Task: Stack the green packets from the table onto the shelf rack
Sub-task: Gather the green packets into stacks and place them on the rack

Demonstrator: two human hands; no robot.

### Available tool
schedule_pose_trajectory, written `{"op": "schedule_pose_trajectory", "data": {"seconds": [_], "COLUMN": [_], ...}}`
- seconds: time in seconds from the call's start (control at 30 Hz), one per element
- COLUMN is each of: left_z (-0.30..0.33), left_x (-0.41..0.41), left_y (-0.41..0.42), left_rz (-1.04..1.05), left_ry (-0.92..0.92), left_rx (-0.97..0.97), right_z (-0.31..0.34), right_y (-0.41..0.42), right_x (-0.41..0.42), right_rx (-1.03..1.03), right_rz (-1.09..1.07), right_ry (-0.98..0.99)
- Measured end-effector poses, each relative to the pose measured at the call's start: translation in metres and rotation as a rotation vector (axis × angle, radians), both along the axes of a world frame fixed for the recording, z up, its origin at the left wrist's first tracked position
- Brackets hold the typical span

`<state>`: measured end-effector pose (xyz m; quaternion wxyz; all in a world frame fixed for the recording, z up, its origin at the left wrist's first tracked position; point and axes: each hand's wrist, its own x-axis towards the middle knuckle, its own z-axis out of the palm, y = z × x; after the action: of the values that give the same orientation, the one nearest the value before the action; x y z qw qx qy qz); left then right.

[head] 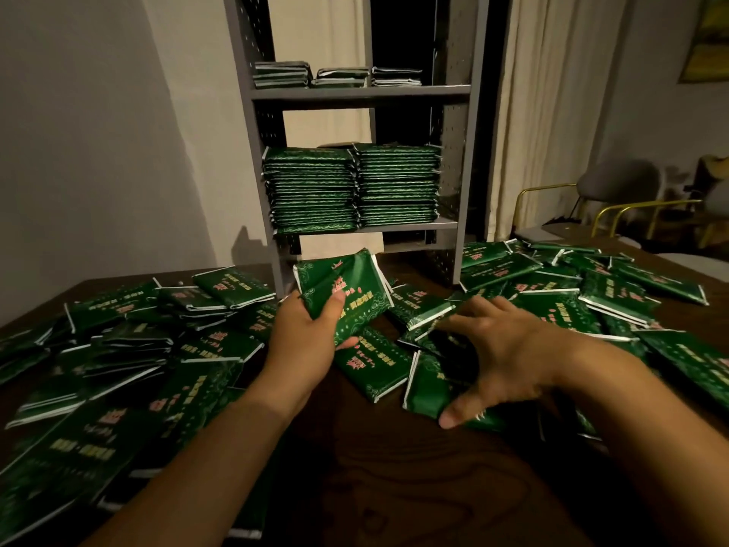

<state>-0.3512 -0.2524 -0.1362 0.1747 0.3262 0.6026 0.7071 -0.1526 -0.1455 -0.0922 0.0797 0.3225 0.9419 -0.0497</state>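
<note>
On table: loose packet (428,388) under right hand (501,349), long axis toward the person.
Left hand (303,341): grasps packets (343,294).
Right hand: spread, released.
Rack (355,92): straight ahead.

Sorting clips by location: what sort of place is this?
Probably a room in a home, not a shop: curtains, a framed picture on the wall, gold-armed chairs, and a small grey shelf rack standing on a wooden table.
</note>
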Motion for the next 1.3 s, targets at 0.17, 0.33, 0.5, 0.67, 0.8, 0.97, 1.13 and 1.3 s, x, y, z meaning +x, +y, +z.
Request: {"op": "schedule_pose_trajectory", "data": {"seconds": [0.17,0.33,0.5,0.67,0.8,0.97,1.13,1.3], "left_z": [-0.002,-0.005,-0.006,-0.006,-0.002,0.006,0.006,0.008], "left_x": [0.000,0.002,0.004,0.003,0.008,0.023,0.027,0.016], "left_y": [0.001,-0.002,-0.001,-0.001,-0.003,-0.007,-0.010,-0.009], "left_rz": [0.003,-0.010,-0.019,-0.013,-0.025,-0.258,-0.244,-0.028], "left_ry": [0.004,0.025,0.035,0.027,-0.027,-0.112,-0.057,-0.117], "left_rx": [-0.010,-0.025,-0.048,-0.060,-0.036,-0.046,-0.065,-0.001], "right_z": [0.001,0.000,-0.002,0.005,0.006,-0.017,-0.022,-0.016], "right_y": [-0.003,-0.007,-0.005,-0.006,0.002,0.005,-0.003,0.008], "right_x": [-0.003,-0.001,-0.004,-0.002,-0.004,-0.021,-0.029,-0.021], "right_rx": [-0.118,-0.077,0.037,-0.242,-0.939,-1.260,-1.126,-1.127], "right_rz": [0.129,0.084,0.112,0.068,-0.156,-0.214,-0.100,-0.277], "right_ry": [0.322,0.130,0.241,0.573,1.121,1.185,1.180,1.333]}}
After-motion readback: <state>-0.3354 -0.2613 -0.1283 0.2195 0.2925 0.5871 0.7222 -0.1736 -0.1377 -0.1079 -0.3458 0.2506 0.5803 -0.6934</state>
